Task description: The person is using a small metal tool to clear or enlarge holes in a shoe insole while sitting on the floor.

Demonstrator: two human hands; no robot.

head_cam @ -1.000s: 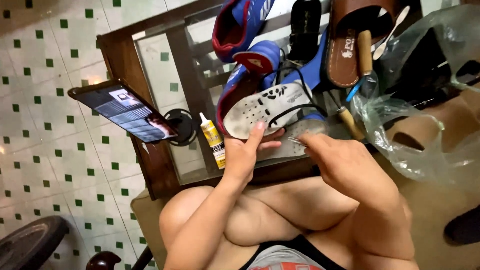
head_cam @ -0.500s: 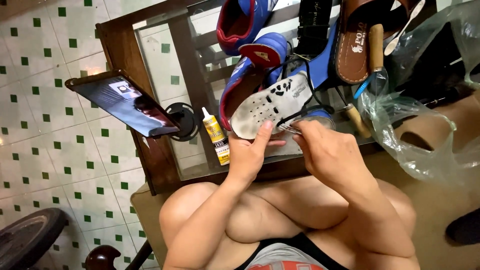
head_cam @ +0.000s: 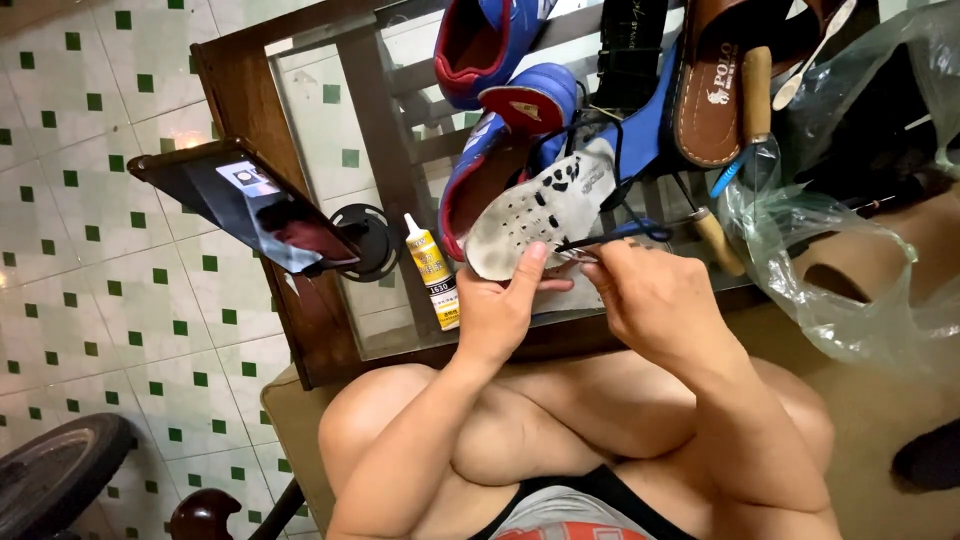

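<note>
The left hand (head_cam: 500, 310) holds a white perforated insole (head_cam: 535, 215) from below, its thumb pressed up against the near edge and the other fingers curled around the underside, so the insole stands tilted over the glass worktop (head_cam: 390, 180). The right hand (head_cam: 650, 300) is clenched around the handle end of a thin dark tool (head_cam: 600, 240), which looks like small scissors, though the blades are too small to tell for sure; its tip touches the near edge of the insole, just beside the left thumb. Compared with a second ago, the right hand has come up from lower right and closed in on the insole, and the two hands now sit nearly touching. The insole itself has stayed in about the same place, lifted slightly higher toward the blue and red shoe (head_cam: 490, 170) behind it.

A small yellow glue bottle (head_cam: 432, 270) stands upright on the worktop just left of the left hand, unmoved. Further left a phone (head_cam: 255, 205) leans on a round stand, screen lit, as before. A second blue and red shoe (head_cam: 480, 45) lies at the far edge, a brown sandal (head_cam: 710, 100) to its right, with a wooden-handled tool (head_cam: 757, 80) resting on the sandal. A clear plastic bag (head_cam: 830, 270) slumps at the right of the worktop.
</note>
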